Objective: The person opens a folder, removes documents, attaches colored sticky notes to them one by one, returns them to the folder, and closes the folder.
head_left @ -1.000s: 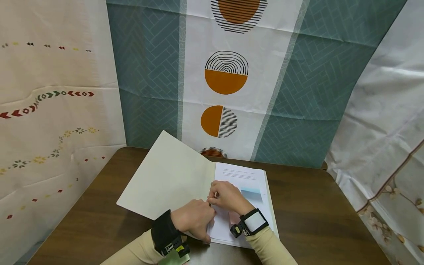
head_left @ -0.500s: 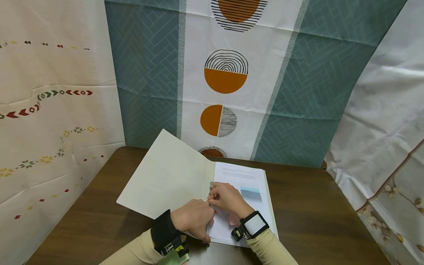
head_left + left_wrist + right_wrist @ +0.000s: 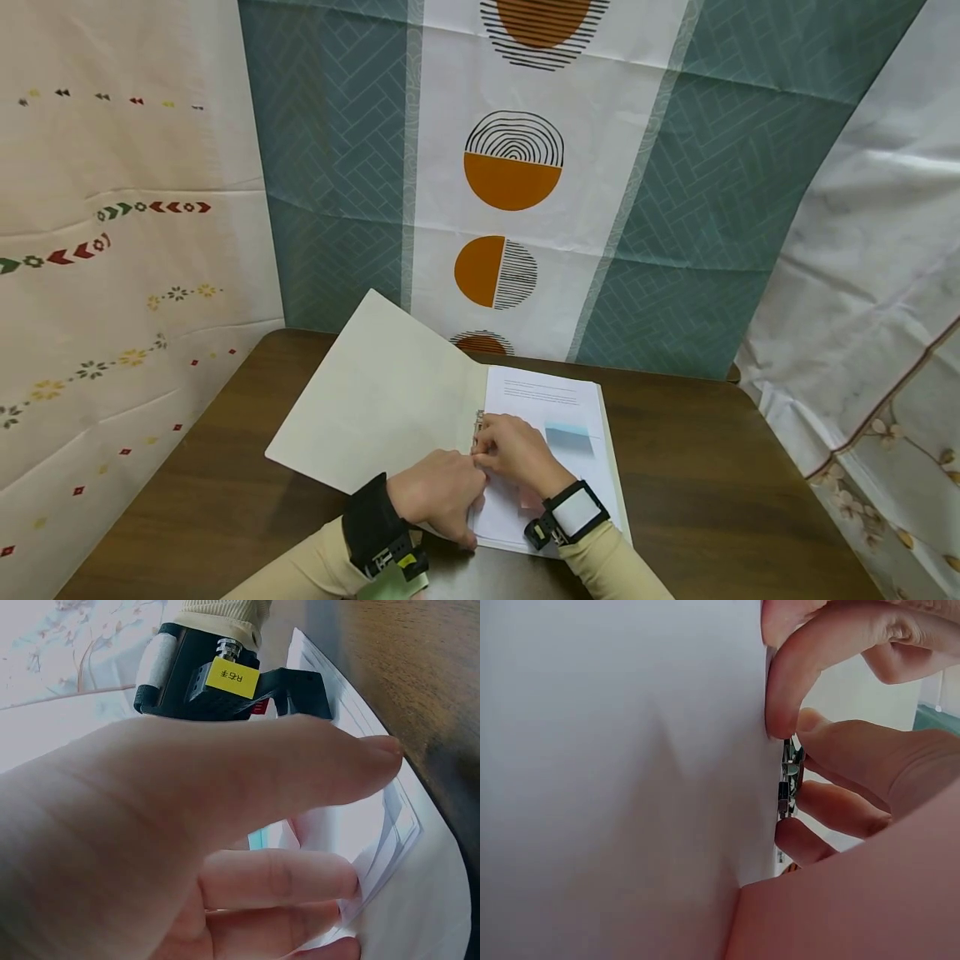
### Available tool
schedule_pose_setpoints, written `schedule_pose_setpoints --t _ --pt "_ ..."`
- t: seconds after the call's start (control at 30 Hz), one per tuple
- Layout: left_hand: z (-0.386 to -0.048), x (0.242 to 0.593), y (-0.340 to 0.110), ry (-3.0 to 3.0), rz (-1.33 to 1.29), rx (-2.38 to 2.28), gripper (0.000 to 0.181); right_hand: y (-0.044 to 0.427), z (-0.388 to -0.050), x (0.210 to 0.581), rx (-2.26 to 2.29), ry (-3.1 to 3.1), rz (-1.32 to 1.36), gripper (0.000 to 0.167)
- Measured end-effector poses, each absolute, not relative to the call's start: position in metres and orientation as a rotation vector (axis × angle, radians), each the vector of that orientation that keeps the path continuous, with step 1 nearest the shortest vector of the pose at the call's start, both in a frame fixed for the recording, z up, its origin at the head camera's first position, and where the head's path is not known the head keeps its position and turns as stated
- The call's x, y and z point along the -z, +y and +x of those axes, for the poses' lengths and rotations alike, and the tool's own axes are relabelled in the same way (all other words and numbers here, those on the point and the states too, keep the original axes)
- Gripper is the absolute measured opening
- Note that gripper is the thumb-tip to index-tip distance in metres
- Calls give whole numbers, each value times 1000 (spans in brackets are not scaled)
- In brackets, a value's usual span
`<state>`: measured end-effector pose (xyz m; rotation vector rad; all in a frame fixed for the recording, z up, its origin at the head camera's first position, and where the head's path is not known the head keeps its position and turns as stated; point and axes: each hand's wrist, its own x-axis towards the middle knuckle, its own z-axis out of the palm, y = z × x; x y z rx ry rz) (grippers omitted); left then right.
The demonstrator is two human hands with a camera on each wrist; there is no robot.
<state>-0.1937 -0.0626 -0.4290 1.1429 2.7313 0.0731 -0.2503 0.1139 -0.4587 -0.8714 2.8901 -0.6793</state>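
Note:
An open cream ring binder [image 3: 382,400] lies on the table with a stack of printed sheets [image 3: 540,387] on its right side. Along the spine runs a metal ring clip [image 3: 478,421]. My left hand [image 3: 442,492] rests on the stack's lower left edge; its thumb stretches towards the bottom edge, apart from the fingers [image 3: 281,877], which press on the paper. My right hand [image 3: 517,450] pinches the metal clip [image 3: 787,780] at the spine, just above the left hand. Fingers hide part of the clip in the right wrist view.
A blue sticky note [image 3: 568,437] and a pink one [image 3: 529,498] show on the top sheet. Green paper [image 3: 393,583] lies under my left forearm. The brown table [image 3: 712,475] ends at hanging cloths [image 3: 337,167] behind it.
My right hand has shifted very slightly down, so a little more of the clip shows above it. My left hand stays in place on the sheets.

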Motion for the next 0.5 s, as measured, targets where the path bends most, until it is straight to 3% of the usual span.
schedule_pose_setpoints --t 0.5 --pt "-193 426 -62 2716 1130 -87 30 111 -247 462 524 2992 -953 15"
